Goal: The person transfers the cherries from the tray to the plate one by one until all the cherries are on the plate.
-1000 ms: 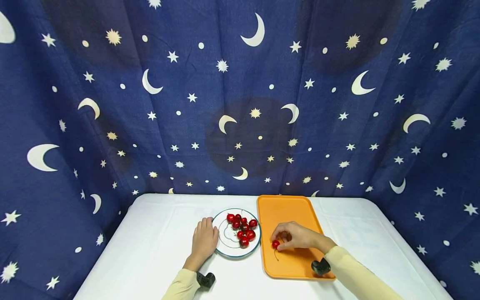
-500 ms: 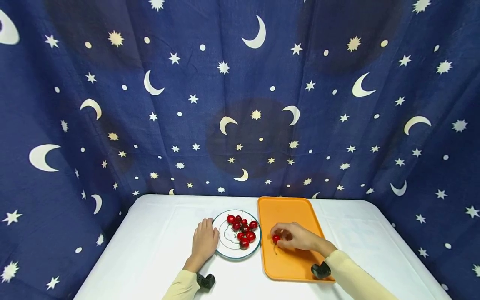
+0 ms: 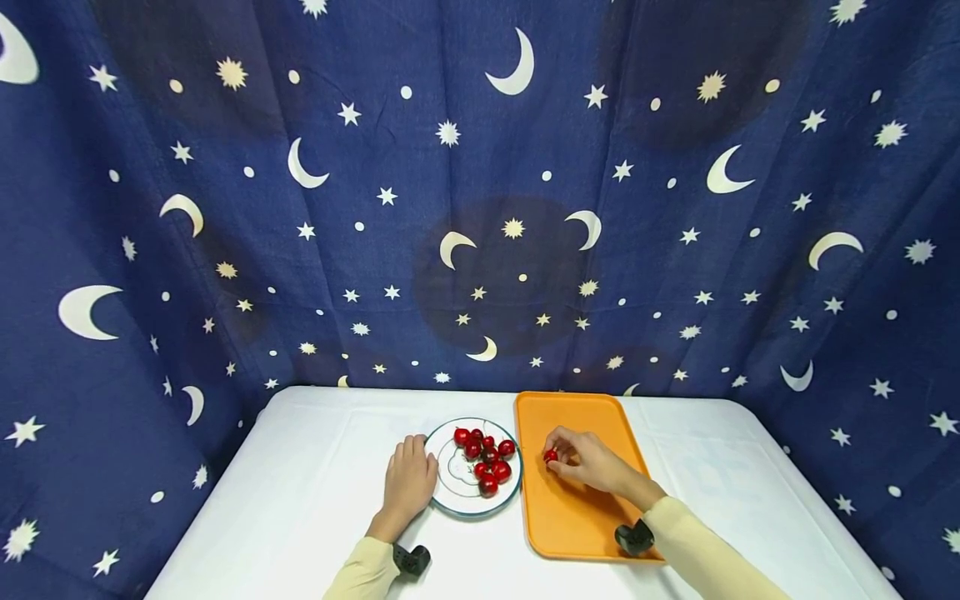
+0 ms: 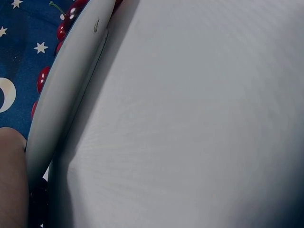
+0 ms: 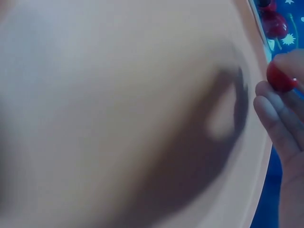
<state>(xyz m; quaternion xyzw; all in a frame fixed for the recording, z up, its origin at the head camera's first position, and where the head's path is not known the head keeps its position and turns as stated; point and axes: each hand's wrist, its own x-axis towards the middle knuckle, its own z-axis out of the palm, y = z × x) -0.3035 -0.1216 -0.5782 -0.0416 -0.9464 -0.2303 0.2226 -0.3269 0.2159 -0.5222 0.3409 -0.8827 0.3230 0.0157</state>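
My right hand (image 3: 588,460) pinches a red cherry (image 3: 551,456) between thumb and fingertips over the orange tray (image 3: 570,525). In the right wrist view the same cherry (image 5: 280,78) shows between the fingertips, above the tray's surface. My left hand (image 3: 408,482) rests at the left edge of a white plate (image 3: 446,492) with a dark rim, its fingers fairly straight. The left wrist view has the thumb (image 4: 12,175) against the plate's outer side (image 4: 71,80). Several red cherries (image 3: 488,484) lie on the plate, mostly on its right half.
The tray stands just right of the plate on a table with a white cloth (image 3: 315,500). A dark blue curtain (image 3: 360,250) with moons and stars hangs behind and at both sides. A black device (image 3: 634,537) is on the right wrist, another (image 3: 411,560) on the left.
My right hand has moved slightly towards the far side of the tray, carrying the cherry with it. The left hand and the plate stay where they were.
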